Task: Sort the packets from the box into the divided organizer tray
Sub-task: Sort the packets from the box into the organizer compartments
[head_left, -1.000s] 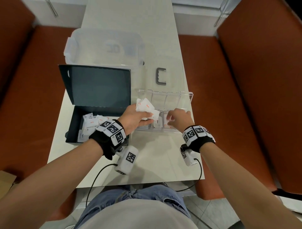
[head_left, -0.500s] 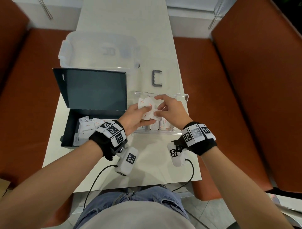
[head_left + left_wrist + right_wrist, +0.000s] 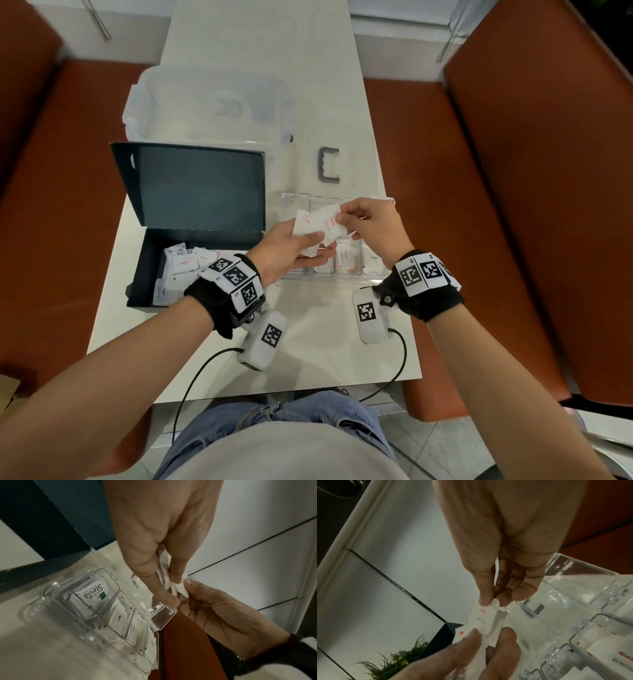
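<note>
At the centre of the head view, two hands meet above the clear organizer tray (image 3: 346, 278). The left hand (image 3: 291, 250) grips a small bundle of white packets (image 3: 313, 226) between thumb and fingers; how many are in the bundle I cannot count exactly. The right hand (image 3: 375, 228) pinches the upper corner of one packet (image 3: 330, 214) from this bundle with thumb and forefinger. Below the hands, four front compartments of the tray show, and at least three of them hold packets; one reads "Stevia" (image 3: 92, 592) in the left wrist view. At middle left of the frame, one dark box (image 3: 150, 270) lies open on the white table (image 3: 318, 359), with several more packets (image 3: 185, 265) inside. Behind it stands one clear bin (image 3: 205, 102), and to its right one grey handle (image 3: 329, 164).
</note>
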